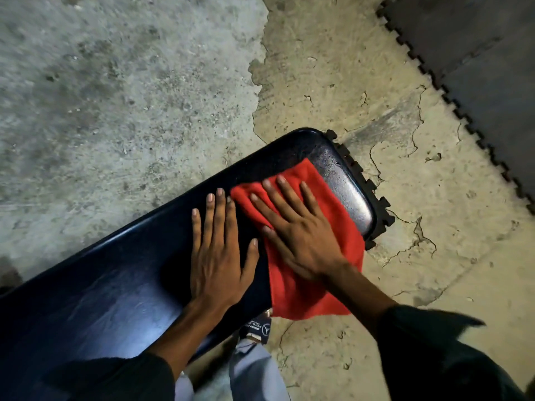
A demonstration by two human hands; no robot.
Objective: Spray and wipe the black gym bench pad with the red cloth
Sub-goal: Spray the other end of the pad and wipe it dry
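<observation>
**Both hands flat on the bench pad, right one on the red cloth**

The black gym bench pad [121, 287] runs from the near left to its rounded far-right end, over a rough concrete floor [115, 82]. The right hand [295, 227] lies palm down on the red cloth [312, 285], fingers spread and pointing far-left, pressing it flat rather than gripping it; the forearm comes in from the near right in a dark sleeve [440, 351]. The cloth covers the pad just short of its far-right end and hangs over the near edge. Beyond it, the pad's end looks wet and glossy.

The left hand [220, 256] rests just left of the cloth, palm down on bare pad, 4 fingers straight and pointing away, thumb splayed toward the cloth, holding nothing.

Below the pad's near edge, a dark item [257, 328] shows a 3-pointed star logo and small upside-down lettering, too small to read surely. Dark interlocking floor mats [477, 53] lie at the far right.
</observation>
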